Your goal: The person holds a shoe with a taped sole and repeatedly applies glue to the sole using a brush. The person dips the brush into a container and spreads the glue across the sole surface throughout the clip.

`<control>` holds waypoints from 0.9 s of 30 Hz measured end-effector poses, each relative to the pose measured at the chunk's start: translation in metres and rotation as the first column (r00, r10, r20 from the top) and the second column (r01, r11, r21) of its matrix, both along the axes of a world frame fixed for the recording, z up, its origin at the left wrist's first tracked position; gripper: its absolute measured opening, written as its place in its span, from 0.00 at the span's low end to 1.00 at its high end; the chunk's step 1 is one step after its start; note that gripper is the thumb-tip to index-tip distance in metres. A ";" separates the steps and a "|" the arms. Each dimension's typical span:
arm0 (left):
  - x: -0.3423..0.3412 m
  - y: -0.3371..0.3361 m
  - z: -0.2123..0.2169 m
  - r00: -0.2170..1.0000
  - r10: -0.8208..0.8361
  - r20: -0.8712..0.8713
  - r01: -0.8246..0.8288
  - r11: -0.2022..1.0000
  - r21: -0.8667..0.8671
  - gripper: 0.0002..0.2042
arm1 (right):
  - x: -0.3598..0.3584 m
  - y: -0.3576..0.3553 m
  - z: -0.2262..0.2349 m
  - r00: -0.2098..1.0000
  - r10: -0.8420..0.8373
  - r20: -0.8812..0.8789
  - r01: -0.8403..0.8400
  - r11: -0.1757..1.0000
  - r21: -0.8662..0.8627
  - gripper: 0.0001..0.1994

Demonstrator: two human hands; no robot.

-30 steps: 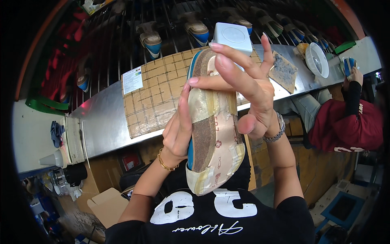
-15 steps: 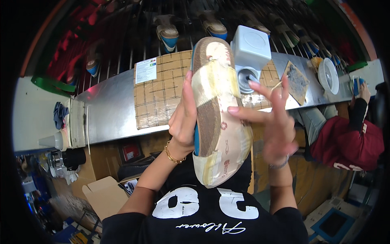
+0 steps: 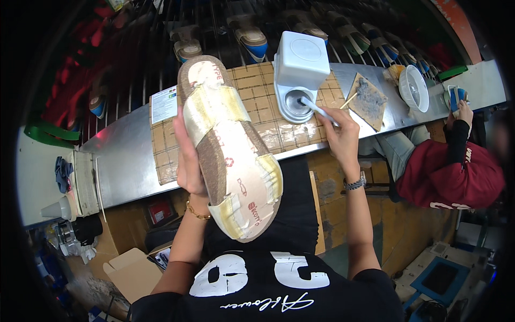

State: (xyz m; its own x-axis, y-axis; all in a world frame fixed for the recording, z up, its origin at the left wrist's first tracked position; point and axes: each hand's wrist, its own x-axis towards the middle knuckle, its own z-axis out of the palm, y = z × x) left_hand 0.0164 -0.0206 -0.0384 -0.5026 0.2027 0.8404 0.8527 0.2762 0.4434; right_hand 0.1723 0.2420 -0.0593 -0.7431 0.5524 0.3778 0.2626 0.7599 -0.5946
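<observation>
1. Right hand: fingers pinched on a slim, pale handle, which slants down to the left; its tip is hard to make out inside a round cup.
2. Left hand: clamped on a shoe, which is raised in front of the desk; most of its fingers are hidden behind it.
3. The shoe's long axis slants from upper left to lower right, narrow end away, wide end toward the wearer's chest. Brown, grainy edges flank a smooth, pale middle; wrinkled, yellowish straps fold over it.
4. Beyond: a boxy white pot joined to the cup, on taped cardboard.
5. The metal desk is partly covered.
6. Farther right, a co-worker, cut off by the dark rim.
</observation>
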 end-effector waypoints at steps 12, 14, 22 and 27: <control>0.012 0.000 -0.008 0.894 -0.199 0.401 0.110 0.966 0.234 0.39 | -0.008 -0.011 0.044 0.995 0.009 0.099 -0.051 0.902 0.428 0.17; 0.012 -0.001 -0.008 0.875 -0.220 0.431 0.107 0.957 0.271 0.39 | -0.009 -0.009 0.045 0.995 -0.018 0.102 -0.024 0.917 0.398 0.14; 0.010 -0.001 -0.009 0.909 -0.165 0.383 0.045 0.952 0.304 0.38 | -0.008 -0.006 0.031 0.999 0.030 -0.029 -0.026 0.992 0.123 0.08; 0.003 0.003 0.003 0.996 0.036 0.084 -0.045 0.993 0.111 0.42 | 0.004 -0.002 0.051 0.992 0.030 0.123 0.045 0.825 -0.564 0.12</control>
State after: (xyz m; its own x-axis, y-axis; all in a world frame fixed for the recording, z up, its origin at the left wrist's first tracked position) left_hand 0.0198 -0.0174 -0.0358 -0.5766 0.0877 0.8123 0.8014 0.2540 0.5415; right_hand 0.1760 0.2395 -0.0080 -0.7567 0.6469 -0.0944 0.3650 0.2984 -0.8819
